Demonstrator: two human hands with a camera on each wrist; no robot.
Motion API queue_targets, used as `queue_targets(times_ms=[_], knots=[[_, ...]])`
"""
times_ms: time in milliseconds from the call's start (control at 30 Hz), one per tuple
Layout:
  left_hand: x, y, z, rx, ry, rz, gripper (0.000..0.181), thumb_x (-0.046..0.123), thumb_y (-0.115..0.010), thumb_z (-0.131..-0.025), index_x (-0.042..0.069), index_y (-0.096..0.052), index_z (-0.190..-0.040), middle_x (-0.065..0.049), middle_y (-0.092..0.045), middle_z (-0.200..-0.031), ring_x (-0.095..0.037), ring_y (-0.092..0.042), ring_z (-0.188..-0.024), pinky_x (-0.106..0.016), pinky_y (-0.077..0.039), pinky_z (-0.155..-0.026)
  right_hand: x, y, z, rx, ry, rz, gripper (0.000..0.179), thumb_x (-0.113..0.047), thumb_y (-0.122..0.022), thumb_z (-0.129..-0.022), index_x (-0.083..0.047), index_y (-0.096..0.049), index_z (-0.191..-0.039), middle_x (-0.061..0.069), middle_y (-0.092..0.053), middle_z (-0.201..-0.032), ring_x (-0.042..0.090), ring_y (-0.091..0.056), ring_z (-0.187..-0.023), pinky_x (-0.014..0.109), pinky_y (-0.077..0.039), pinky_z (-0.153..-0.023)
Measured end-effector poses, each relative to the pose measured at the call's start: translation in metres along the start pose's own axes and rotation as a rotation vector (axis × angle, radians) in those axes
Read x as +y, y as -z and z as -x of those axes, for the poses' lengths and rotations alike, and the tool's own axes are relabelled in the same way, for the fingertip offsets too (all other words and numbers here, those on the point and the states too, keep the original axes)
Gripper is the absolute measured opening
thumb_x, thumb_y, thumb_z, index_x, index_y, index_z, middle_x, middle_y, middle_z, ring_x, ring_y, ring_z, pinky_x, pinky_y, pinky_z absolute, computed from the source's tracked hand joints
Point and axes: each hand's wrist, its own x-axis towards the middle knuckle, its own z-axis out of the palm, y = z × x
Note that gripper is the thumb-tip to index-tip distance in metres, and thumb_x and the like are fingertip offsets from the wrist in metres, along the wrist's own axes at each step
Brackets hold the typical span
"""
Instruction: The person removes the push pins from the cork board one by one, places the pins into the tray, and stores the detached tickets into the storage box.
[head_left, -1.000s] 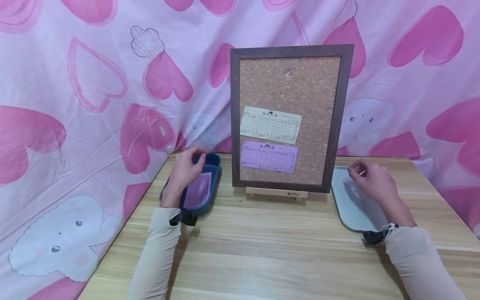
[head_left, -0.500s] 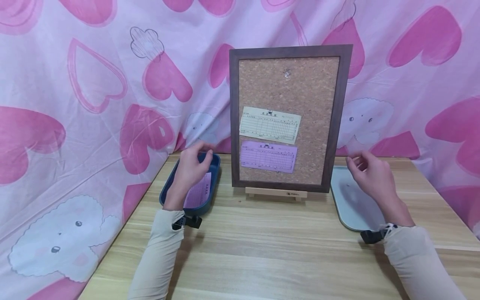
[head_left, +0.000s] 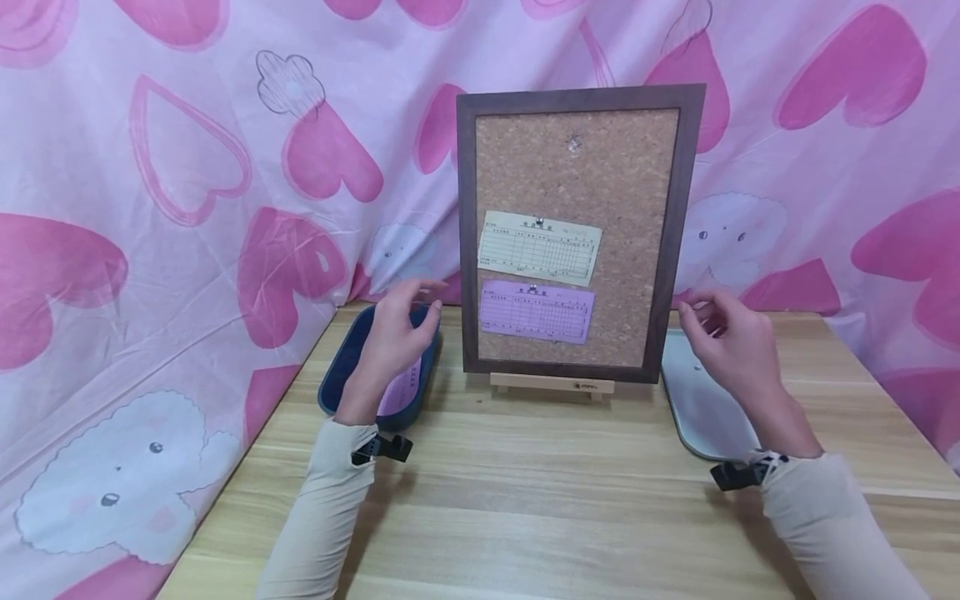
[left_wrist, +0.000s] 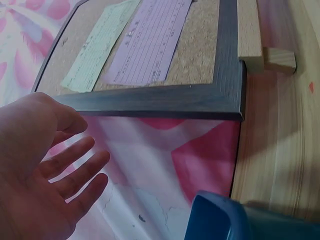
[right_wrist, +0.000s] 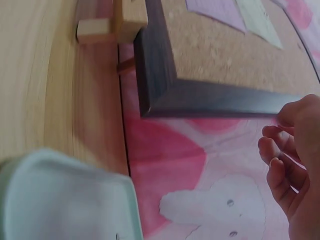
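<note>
A framed corkboard stands on a small wooden easel. A pale green form and, below it, a purple form are pinned to its lower left. My left hand, fingers loosely spread and holding nothing, hovers over a dark blue bin left of the board. Another purple slip lies inside, partly hidden by that hand. My right hand is raised over the pale tray, its fingers loosely bent near the frame's right edge; nothing shows between thumb and fingers.
High on the cork sits a clear cluster of pins. One small pin lies on the pale tray. Behind the wooden table hangs a pink heart-print curtain.
Both hands have risen and moved inward toward the corkboard, the left from over the bin, the right from over the tray. The left fingers have spread. The pinned forms stay put.
</note>
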Motion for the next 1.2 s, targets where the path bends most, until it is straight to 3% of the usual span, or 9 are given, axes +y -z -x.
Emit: queue_targets(times_ms=[133, 433, 700, 1000, 1200], knots=[[0.002, -0.004, -0.002, 0.011, -0.024, 0.01, 0.028, 0.007, -0.068, -0.102, 0.008, -0.07, -0.13, -0.011, -0.074, -0.127, -0.027, -0.073, -0.114, -0.05, -0.06, -0.102, -0.011, -0.004, -0.001, 0.01, 0.051, -0.029, 0.011, -0.01, -0.077, -0.097, -0.002, -0.074, -0.105, 0.01, -0.076, -0.08, -0.017, -0.052, -0.067, 0.002, -0.044, -0.065], [0.013, -0.013, -0.004, 0.005, -0.05, 0.053, 0.027, 0.006, -0.068, -0.102, 0.005, -0.071, -0.129, -0.013, -0.073, -0.124, -0.027, -0.074, -0.11, -0.05, -0.06, -0.1, -0.033, -0.008, 0.0, -0.005, 0.074, -0.078, 0.011, -0.007, -0.078, -0.096, -0.006, -0.077, -0.107, 0.007, -0.076, -0.078, -0.017, -0.056, -0.067, 0.004, -0.047, -0.064], [0.02, -0.021, -0.013, 0.062, -0.088, 0.077, 0.027, 0.005, -0.069, -0.101, 0.004, -0.071, -0.129, -0.015, -0.072, -0.123, -0.026, -0.075, -0.106, -0.043, -0.062, -0.096, -0.05, -0.015, -0.007, -0.042, 0.111, -0.083, 0.016, -0.008, -0.078, -0.097, -0.011, -0.081, -0.112, 0.001, -0.075, -0.076, -0.008, -0.058, -0.064, 0.005, -0.048, -0.064], [0.027, -0.028, -0.035, 0.145, -0.073, 0.068, 0.023, 0.008, -0.067, -0.102, 0.007, -0.072, -0.125, -0.013, -0.069, -0.125, -0.03, -0.07, -0.114, -0.045, -0.061, -0.099, -0.068, -0.031, -0.023, -0.069, 0.143, -0.087, 0.016, -0.013, -0.075, -0.1, -0.011, -0.079, -0.116, 0.004, -0.078, -0.092, 0.01, -0.062, -0.074, 0.015, -0.048, -0.065], [0.033, -0.032, -0.047, 0.193, -0.087, 0.043, 0.023, 0.015, -0.072, -0.101, 0.009, -0.073, -0.123, -0.012, -0.064, -0.139, -0.026, -0.064, -0.126, -0.045, -0.059, -0.103, -0.081, -0.046, -0.036, -0.075, 0.178, -0.126, 0.016, -0.009, -0.075, -0.1, -0.006, -0.079, -0.116, 0.009, -0.081, -0.107, 0.02, -0.075, -0.092, 0.008, -0.05, -0.082]])
